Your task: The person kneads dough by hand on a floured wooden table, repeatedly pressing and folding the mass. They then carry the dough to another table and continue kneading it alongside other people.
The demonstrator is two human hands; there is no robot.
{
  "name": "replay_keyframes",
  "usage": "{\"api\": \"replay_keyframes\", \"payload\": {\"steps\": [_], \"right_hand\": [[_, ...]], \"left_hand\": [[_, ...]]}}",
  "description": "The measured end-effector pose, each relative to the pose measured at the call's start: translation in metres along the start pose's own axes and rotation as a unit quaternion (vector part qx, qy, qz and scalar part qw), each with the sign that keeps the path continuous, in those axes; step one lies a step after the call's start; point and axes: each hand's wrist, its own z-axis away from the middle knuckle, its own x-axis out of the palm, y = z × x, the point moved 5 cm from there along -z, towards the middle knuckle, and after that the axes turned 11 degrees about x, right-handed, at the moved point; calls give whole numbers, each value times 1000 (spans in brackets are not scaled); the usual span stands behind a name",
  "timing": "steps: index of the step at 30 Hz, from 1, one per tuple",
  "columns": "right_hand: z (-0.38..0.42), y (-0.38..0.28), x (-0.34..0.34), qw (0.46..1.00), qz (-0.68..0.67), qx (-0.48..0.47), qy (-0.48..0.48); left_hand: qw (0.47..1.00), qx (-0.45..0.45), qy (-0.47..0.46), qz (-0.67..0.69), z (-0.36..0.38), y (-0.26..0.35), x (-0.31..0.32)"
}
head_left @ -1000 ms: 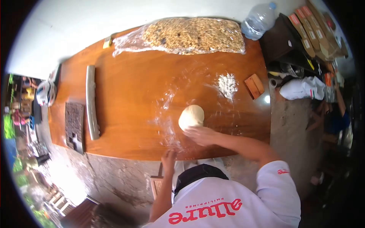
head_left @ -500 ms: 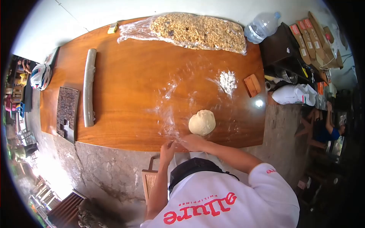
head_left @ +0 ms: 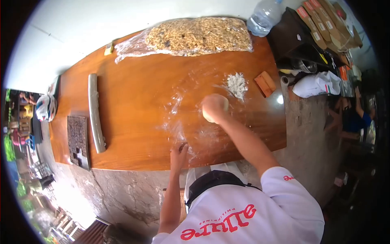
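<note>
Head view, table: brown wooden table (head_left: 134,101), dusted white in front of the person.
Plastic bag: long clear bag of golden-brown bits (head_left: 199,36), closing off much of the far edge; water bottle (head_left: 264,18) at its right end.
Left side: grey roll (head_left: 95,114) lying lengthwise, dark board (head_left: 77,140) just beside it.
Right hand: on the dough (head_left: 225,102), right of the table's middle; hand (head_left: 213,106) and forearm hide part of it, so I cannot tell whether the fingers are spread or pressed together.
Left hand: low over the near edge (head_left: 178,153), fingers curled inward; cannot tell if they pinch anything.
Flour: small heap (head_left: 237,85) just past the dough.
Wooden block: reddish-brown (head_left: 265,84), right of the flour.
</note>
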Motion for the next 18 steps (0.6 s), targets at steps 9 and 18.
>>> {"api": "replay_keyframes", "payload": {"steps": [9, 18], "right_hand": [[111, 28, 118, 973, -67, -185, 122], [100, 66, 168, 372, -779, 342, -370]], "left_hand": [[893, 342, -10, -294, -71, 130, 70], [922, 107, -28, -371, -114, 91, 159]]}}
